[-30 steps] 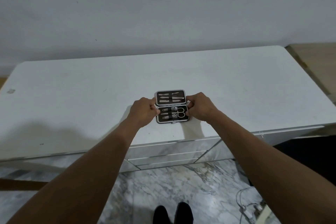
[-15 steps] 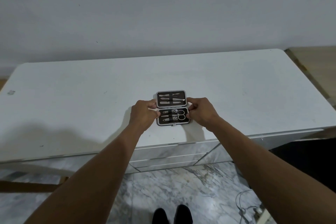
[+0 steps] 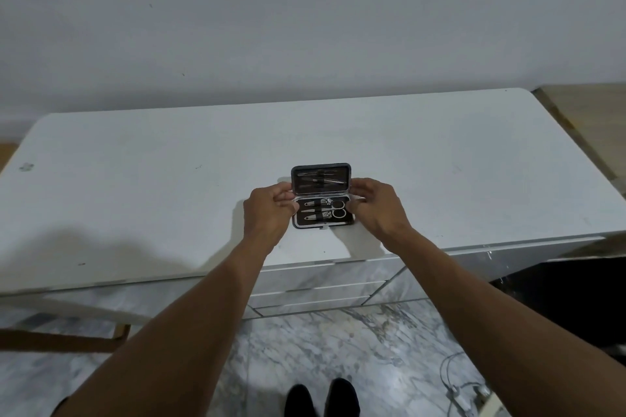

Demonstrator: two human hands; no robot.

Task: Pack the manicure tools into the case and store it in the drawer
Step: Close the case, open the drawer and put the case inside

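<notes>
A small black manicure case lies on the white cabinet top near its front edge. Its lid is raised partway, tilted toward me, with thin metal tools strapped inside. The lower half holds clippers and small scissors. My left hand pinches the case's left side at the hinge. At the right side, my right hand holds the lid's edge with its fingertips.
Below the cabinet top's front edge are marble-patterned drawer fronts, all closed. A wooden surface adjoins at the right. White cables lie on the marble floor near my feet.
The lid, flat open on the top before, is now lifted and tilted toward me. Both hands shifted slightly up along the case's sides.
</notes>
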